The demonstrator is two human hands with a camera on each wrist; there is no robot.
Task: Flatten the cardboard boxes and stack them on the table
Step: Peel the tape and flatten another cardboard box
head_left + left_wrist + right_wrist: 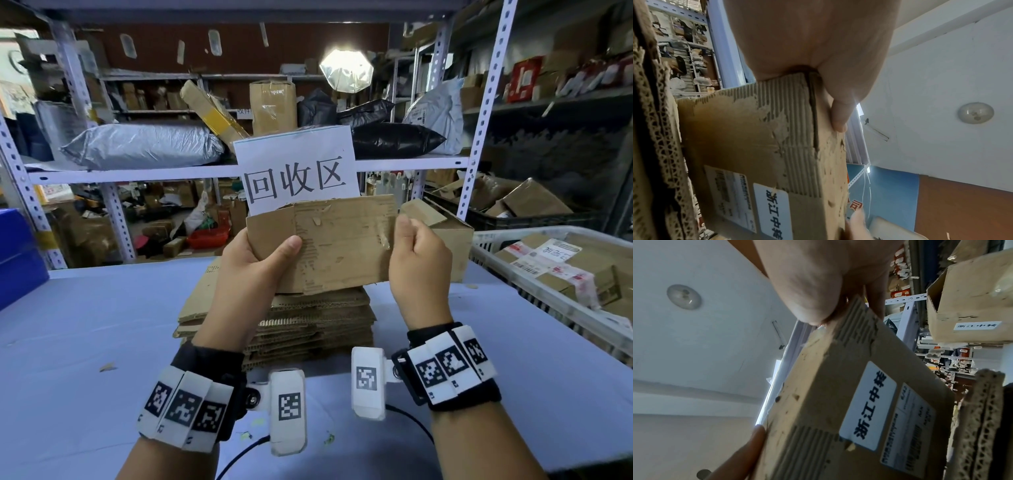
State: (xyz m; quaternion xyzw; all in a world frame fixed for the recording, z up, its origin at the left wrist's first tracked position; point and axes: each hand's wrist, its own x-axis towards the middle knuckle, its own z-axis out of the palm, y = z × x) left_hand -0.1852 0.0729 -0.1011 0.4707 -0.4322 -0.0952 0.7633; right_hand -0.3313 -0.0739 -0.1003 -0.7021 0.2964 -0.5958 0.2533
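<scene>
I hold a flattened brown cardboard box (339, 240) upright above a stack of flattened cardboard (308, 325) on the table. My left hand (260, 260) grips its left edge, thumb across the torn front face. My right hand (416, 260) pinches the right edge. In the left wrist view the left hand (818, 78) clamps the box (748, 138), whose far side carries a white label. In the right wrist view the right hand (838, 305) pinches the top corner of the box (849, 402). An unflattened box (445, 236) stands behind my right hand.
The table has a light blue cover (102, 342). A white basket (513, 284) with taped parcels sits at the right. A blue bin (17, 253) is at the left edge. A paper sign (298, 168) hangs on the metal shelving (137, 171) behind.
</scene>
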